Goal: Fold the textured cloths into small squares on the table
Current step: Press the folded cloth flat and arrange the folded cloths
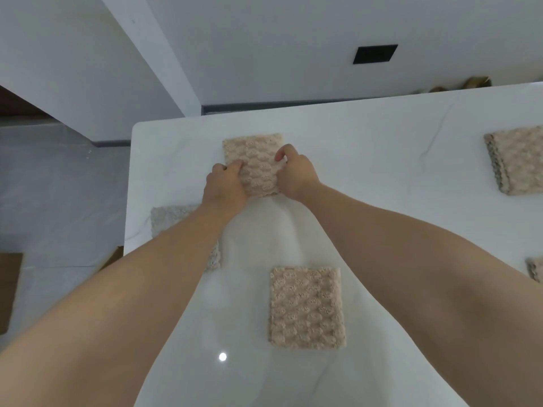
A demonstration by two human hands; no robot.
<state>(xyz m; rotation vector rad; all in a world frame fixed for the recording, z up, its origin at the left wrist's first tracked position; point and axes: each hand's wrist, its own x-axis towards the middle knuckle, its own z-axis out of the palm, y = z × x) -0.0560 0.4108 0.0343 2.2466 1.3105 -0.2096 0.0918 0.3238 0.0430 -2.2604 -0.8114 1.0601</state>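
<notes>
Currently gripping a beige textured cloth [258,160] from both sides, with left hand [226,186] curled onto its left edge and right hand [295,171] pinching its right edge. Lying flat and folded, long axis running away from the person, far end leaning slightly left. Resting on a white marbled table [367,136], beyond a nearer folded cloth [307,308]. Backed by a white wall [293,39] bearing a black plate [375,54].

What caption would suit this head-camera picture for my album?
The left hand and right hand grip a beige cloth on the white table, among other folded cloths.
</notes>
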